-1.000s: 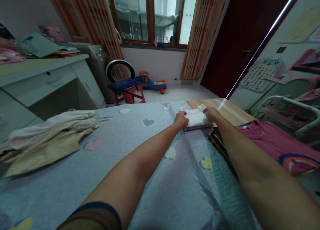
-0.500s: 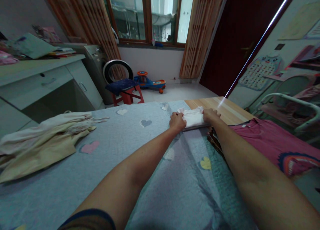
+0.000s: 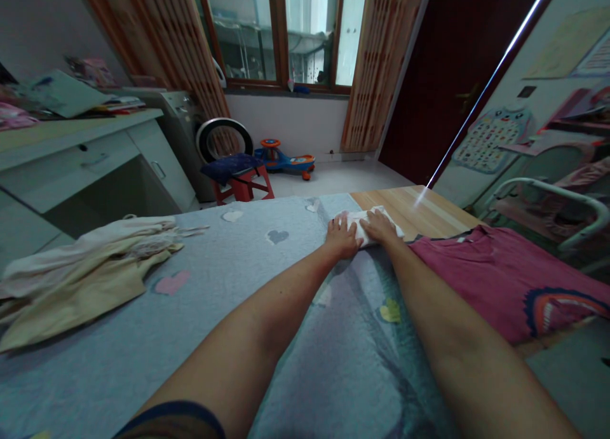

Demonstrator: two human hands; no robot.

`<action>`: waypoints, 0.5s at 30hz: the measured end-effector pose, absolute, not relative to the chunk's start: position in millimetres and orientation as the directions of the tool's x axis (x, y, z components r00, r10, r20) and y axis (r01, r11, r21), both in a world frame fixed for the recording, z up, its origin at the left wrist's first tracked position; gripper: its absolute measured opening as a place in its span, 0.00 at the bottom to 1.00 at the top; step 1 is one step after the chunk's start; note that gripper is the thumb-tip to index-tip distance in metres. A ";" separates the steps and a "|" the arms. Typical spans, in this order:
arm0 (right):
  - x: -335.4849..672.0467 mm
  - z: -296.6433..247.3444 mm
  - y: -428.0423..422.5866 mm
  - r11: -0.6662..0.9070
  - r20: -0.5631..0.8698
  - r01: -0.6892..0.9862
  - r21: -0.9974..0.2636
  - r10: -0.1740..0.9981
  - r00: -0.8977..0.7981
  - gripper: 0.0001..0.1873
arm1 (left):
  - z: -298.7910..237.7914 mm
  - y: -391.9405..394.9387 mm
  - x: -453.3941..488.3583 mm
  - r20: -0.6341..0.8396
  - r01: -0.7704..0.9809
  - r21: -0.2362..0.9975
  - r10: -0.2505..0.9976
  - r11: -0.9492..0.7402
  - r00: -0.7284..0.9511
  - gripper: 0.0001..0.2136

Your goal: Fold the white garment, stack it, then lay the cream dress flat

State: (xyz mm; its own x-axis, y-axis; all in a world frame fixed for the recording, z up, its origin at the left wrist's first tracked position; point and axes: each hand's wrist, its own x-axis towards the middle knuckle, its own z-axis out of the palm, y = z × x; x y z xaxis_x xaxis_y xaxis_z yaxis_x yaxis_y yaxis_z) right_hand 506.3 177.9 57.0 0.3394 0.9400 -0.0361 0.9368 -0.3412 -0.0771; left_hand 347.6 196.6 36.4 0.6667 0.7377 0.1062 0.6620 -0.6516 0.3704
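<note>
A folded white cloth (image 3: 370, 226) lies at the far edge of the blue-grey heart-patterned quilt (image 3: 229, 318), partly covered by my hands. My left hand (image 3: 341, 236) rests on its left end, fingers curled over it. My right hand (image 3: 379, 227) presses on its top from the right, close to my left hand. A pink T-shirt (image 3: 490, 280) with a rainbow print lies flat to the right of my right forearm.
A light wooden board (image 3: 414, 211) lies beyond the cloth. Cream garments (image 3: 81, 267) lie heaped on the quilt's left side. A white desk (image 3: 81, 153), washing machine (image 3: 181, 134), red stool (image 3: 243, 186) and ride-on toy (image 3: 283, 161) stand beyond the bed.
My hands have moved closer together on the white cloth, which looks flatter and narrower. The pink T-shirt now lies flatter and covers the dark stack seen earlier.
</note>
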 end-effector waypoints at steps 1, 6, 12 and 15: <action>506.1 56.1 177.4 -0.365 -0.029 0.927 -0.085 0.931 0.364 0.31 | 37.0 196.4 347.1 0.097 0.663 0.364 0.735 -0.654 0.671 0.31; 497.5 56.0 176.3 -0.440 -0.011 0.895 -0.071 0.898 0.440 0.32 | 39.5 194.5 346.8 0.050 0.686 0.367 0.749 -0.629 0.661 0.32; 492.8 56.4 176.5 -0.445 -0.018 0.894 -0.056 0.896 0.444 0.32 | 37.8 193.5 332.9 0.054 0.659 0.405 0.737 -0.633 0.674 0.30; 492.7 55.9 177.7 -0.457 -0.016 0.888 -0.055 0.889 0.457 0.32 | 32.7 184.2 310.4 0.086 0.644 0.429 0.738 -0.634 0.670 0.29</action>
State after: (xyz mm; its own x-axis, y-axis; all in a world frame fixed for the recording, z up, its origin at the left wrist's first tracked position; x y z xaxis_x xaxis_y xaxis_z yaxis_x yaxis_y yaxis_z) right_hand 492.7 177.7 55.9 0.4570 0.8893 -0.0163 0.8876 -0.4572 -0.0555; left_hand 310.4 184.2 32.7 0.6696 0.7378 0.0858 0.6435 -0.6339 0.4290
